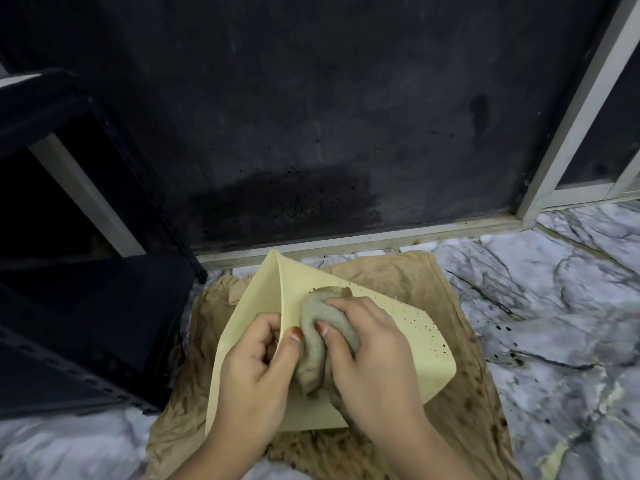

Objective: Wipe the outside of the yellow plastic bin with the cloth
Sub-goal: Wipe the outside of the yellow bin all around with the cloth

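A dark, stained wall panel (311,116) fills the background above a pale metal frame (363,237), with a marbled floor (554,289) spreading toward me from its base. A black shelf unit (86,306) stands to the left of the yellow plastic bin (398,327), close beside it. A rumpled brown sheet (450,410) lies on the floor under the bin, reaching out past it on every side and spotted dark below and to the right of it.

The bin lies tipped over on the sheet, one corner edge pointing up and away toward the frame. Its broad outer face, to the right of that edge, is turned up to me and peppered with dark specks, thickest toward its far right corner.

My left hand (252,368) is clenched on the bin's near edge, thumb on the outer face and fingers curled behind the wall. My right hand (374,358) is closed around the cloth (311,341), a grey-green wad bunched into thick folds, and presses it flat against the outer face just right of the raised edge. The cloth sits between my two hands, its upper end poking out beyond my right fingertips (323,329), its lower end hanging below my left thumb (294,337). The speckled part of the face lies to the right of my right hand, uncovered.
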Motion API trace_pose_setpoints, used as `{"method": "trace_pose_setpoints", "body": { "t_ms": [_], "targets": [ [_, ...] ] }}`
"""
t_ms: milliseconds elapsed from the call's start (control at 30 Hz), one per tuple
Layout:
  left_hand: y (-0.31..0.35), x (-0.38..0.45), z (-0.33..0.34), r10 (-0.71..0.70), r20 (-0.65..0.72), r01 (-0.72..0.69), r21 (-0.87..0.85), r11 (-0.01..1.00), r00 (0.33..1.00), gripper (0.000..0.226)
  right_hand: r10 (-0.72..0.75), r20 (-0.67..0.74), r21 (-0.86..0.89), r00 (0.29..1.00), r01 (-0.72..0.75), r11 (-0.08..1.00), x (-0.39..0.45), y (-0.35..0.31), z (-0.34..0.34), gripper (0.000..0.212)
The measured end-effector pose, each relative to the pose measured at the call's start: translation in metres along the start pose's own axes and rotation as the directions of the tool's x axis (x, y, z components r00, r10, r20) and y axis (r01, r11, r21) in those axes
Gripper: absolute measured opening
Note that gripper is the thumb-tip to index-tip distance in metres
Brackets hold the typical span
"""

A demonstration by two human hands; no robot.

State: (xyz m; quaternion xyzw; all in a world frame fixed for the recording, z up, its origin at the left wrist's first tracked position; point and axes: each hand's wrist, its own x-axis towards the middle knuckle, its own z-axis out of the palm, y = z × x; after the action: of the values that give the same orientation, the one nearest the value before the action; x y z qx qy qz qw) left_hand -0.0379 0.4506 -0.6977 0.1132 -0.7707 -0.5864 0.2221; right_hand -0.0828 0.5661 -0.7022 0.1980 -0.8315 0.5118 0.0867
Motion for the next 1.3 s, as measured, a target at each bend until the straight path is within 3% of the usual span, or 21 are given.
{"method": "trace_pose_setpoints", "body": {
  "t_ms": [100, 267, 467, 533, 600, 667, 800, 900, 1000, 1067, 1300],
  "targets": [
    [-0.009, -0.002, 0.0, 0.006, -0.009, -0.005, 0.029, 1.0, 1.0, 0.028, 0.05, 0.015, 0.038, 0.999, -0.05, 0.998, 0.008, 0.011, 0.001, 0.018],
    [-0.014, -0.003, -0.002, -0.048, -0.038, 0.047, -0.035, 0.998, 0.998, 0.011, 0.208, -0.015, -0.018, 0.978, -0.208, 0.978, 0.016, 0.047, -0.012, 0.016],
    [-0.013, -0.005, -0.004, -0.061, -0.075, 0.058, -0.044, 0.997, 0.995, 0.013, 0.458, -0.124, -0.118, 0.88, -0.471, 0.874, 0.003, 0.11, -0.04, 0.008],
    [-0.013, -0.005, -0.004, -0.06, -0.081, 0.059, -0.025, 0.998, 0.995, 0.013, 0.493, -0.142, -0.099, 0.859, -0.508, 0.856, -0.008, 0.118, -0.047, 0.014],
    [-0.015, -0.005, -0.005, -0.05, -0.099, 0.049, -0.018, 0.999, 0.994, 0.016, 0.495, -0.14, -0.089, 0.858, -0.508, 0.857, -0.021, 0.117, -0.049, 0.007],
    [-0.017, -0.005, -0.006, -0.045, -0.118, 0.044, -0.011, 0.999, 0.992, 0.018, 0.468, -0.13, -0.088, 0.874, -0.48, 0.873, -0.033, 0.108, -0.043, 0.017],
    [-0.022, -0.006, -0.005, -0.067, -0.15, 0.065, -0.02, 0.998, 0.986, 0.021, 0.236, -0.026, -0.036, 0.971, -0.237, 0.971, -0.042, 0.06, -0.018, 0.025],
    [-0.019, -0.009, -0.004, -0.041, -0.111, 0.04, -0.007, 0.999, 0.993, 0.015, 0.094, 0.075, -0.012, 0.993, -0.093, 0.996, -0.034, 0.021, -0.005, 0.029],
    [-0.017, -0.011, -0.004, 0.022, -0.034, -0.021, 0.031, 0.999, 0.999, 0.023, -0.03, 0.115, -0.044, 0.993, 0.035, 0.998, -0.014, -0.005, 0.0, 0.03],
    [-0.019, -0.01, -0.006, 0.033, -0.007, -0.033, 0.048, 0.998, 0.999, 0.023, -0.027, 0.124, -0.048, 0.992, 0.033, 0.998, 0.002, -0.006, 0.002, 0.024],
    [-0.019, -0.012, -0.013, -0.035, -0.012, 0.036, 0.04, 0.999, 0.999, 0.023, 0.196, 0.049, -0.074, 0.979, -0.193, 0.978, 0.021, 0.043, -0.008, 0.018]
  ]
}}
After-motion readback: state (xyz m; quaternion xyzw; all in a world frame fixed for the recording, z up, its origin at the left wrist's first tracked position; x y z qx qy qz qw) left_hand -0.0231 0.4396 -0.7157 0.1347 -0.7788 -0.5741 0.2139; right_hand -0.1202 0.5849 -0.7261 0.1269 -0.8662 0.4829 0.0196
